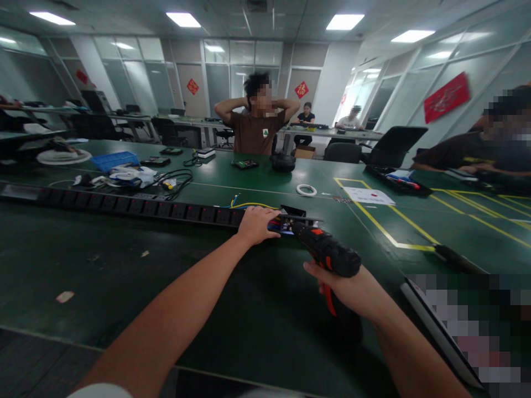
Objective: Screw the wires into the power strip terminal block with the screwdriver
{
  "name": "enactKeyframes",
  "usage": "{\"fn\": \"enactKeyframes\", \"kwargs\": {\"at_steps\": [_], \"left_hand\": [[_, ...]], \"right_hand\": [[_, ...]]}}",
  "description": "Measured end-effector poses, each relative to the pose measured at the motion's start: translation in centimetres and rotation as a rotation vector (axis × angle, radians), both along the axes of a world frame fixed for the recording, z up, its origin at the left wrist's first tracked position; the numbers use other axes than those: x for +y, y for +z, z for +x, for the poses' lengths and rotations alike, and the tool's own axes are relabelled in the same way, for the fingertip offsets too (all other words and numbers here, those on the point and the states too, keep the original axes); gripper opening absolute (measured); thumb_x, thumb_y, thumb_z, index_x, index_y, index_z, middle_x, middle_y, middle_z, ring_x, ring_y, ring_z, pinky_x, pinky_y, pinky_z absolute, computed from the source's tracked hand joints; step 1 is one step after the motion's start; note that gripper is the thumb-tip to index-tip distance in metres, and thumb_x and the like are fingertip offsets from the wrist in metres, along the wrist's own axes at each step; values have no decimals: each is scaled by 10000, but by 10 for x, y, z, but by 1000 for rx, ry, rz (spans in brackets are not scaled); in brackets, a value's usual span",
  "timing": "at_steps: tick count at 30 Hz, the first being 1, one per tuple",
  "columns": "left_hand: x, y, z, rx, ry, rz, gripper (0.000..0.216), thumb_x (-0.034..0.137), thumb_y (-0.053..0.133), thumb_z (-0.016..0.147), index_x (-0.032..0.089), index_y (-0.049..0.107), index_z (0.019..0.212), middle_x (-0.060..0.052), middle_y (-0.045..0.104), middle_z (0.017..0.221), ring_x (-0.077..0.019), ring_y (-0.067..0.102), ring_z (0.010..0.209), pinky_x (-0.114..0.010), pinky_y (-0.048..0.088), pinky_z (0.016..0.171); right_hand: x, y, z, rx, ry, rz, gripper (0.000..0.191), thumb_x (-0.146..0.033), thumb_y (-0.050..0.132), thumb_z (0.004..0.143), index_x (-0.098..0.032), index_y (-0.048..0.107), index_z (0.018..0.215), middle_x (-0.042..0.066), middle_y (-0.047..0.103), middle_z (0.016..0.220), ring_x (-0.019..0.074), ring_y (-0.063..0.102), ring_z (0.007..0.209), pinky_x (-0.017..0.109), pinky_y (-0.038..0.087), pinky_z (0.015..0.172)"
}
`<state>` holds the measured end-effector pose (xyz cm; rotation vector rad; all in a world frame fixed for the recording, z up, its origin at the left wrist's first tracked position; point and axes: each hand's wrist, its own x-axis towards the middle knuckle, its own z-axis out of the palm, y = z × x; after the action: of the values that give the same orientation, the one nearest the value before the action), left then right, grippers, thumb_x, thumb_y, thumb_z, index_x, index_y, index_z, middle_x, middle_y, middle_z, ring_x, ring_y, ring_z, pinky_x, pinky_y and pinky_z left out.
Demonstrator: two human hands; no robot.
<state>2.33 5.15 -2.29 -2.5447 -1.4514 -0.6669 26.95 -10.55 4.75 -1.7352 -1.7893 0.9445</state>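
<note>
My right hand [348, 287] is wrapped round the grip of a black and red cordless screwdriver [327, 251], whose tip points at a small blue electronic part [282, 225] on the green table [124, 260]. My left hand [257, 224] rests closed on that part and holds it down. Yellow and blue wires [244, 204] run out from behind the left hand. A small black box [293, 210] sits just beyond the part.
A long black power strip [124, 203] crosses the table to the left. Farther back lie a blue tray [114, 161], cables, a white tape ring [306, 190] and a black round object [283, 161]. Yellow floor-style lines [385, 229] mark the table's right. A person sits opposite; others sit at right and behind.
</note>
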Motion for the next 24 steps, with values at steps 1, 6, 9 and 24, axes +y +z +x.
{"fn": "enactKeyframes", "kwargs": {"at_steps": [1,6,9,24], "left_hand": [[0,0,0,2,1,1,773,617,876,873,267,661,1528,-106,748,1446,-346,649,1285,-492,415,1107],[0,0,0,0,4,-2,763,616,877,872,287,662,1527,-105,744,1453,-354,646,1290,-501,415,1107],[0,0,-1,2,3,-1,764,617,878,871,284,661,1525,-99,748,1447,-348,646,1286,-492,415,1099],[-2,1,1,-5,2,1,751,600,881,870,277,670,1515,-102,748,1441,-351,654,1278,-496,428,1085]], "right_hand": [[0,0,0,0,3,1,375,-606,758,851,-246,660,828,3,705,655,223,700,635,340,533,627],[0,-1,0,22,-1,-7,370,-600,767,846,-250,663,784,9,705,635,228,697,620,344,539,613],[0,-1,0,14,-5,7,374,-601,778,837,-245,672,789,8,707,636,229,692,622,346,538,621],[1,-2,2,73,-2,-33,385,-606,770,836,-244,686,937,2,709,680,245,713,663,374,559,663]]}}
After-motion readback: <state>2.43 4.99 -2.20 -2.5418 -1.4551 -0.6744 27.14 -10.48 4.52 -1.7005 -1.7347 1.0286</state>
